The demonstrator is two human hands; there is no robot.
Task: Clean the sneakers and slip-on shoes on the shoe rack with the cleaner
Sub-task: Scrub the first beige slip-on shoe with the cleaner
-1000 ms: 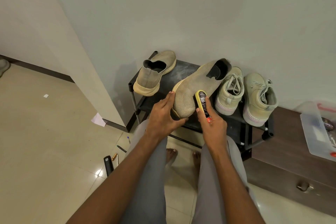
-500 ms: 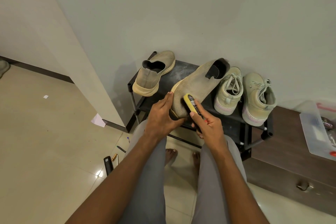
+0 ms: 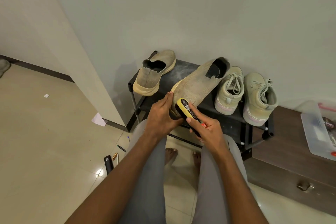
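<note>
Beige slip-on (image 3: 195, 85) at the rack's (image 3: 229, 114) front edge, left hand (image 3: 161, 114) gripping its toe; right hand's (image 3: 205, 129) fingers (image 3: 193, 109) hold the cleaner (image 3: 187, 110); sneakers (image 3: 245, 92) beside.

Shoe rack (image 3: 181, 68) stands vs. wall, cabinet (image 3: 291, 143) just to its right. On rack, left to right: slip-on (image 3: 154, 72), held slip-on (image 3: 196, 82) tilted w/ toe toward person, then two sneakers (image 3: 229, 91) (image 3: 258, 96) side by side. Left hand (image 3: 161, 114) at held shoe's toe; right hand (image 3: 205, 127) w/ cleaner (image 3: 187, 110) on it. Plastic box (image 3: 316, 129) on cabinet. Pens (image 3: 121, 148) on floor left of legs.
</note>
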